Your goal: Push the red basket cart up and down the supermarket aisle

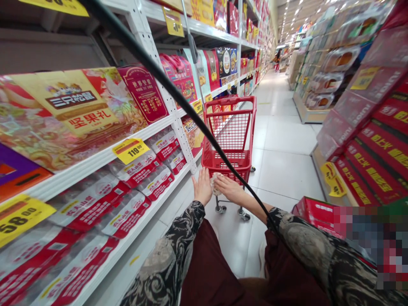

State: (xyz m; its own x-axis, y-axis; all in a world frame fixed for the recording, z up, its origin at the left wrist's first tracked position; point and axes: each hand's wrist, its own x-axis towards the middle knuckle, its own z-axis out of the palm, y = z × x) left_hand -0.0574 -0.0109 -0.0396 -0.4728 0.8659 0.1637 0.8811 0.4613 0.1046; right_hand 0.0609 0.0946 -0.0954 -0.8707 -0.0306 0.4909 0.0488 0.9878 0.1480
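My left hand (202, 185) is raised with its fingers stretched out, its palm against a small pale crumpled thing (216, 182), perhaps a cloth or tissue. My right hand (228, 187) is curled around that pale thing from the other side. Both hands meet just in front of a red shopping cart (232, 144), near the lower edge of its basket. My patterned sleeves and dark red trousers (210, 272) fill the bottom of the view. A black cable (165, 83) crosses the picture diagonally.
White shelves (95, 159) on the left carry gift boxes, red-and-white packs and yellow price tags (130, 150). Red boxes are stacked at the right (376, 165), with one red box (314, 210) low near my right arm. A white tiled aisle (280, 140) runs ahead; a person stands far off.
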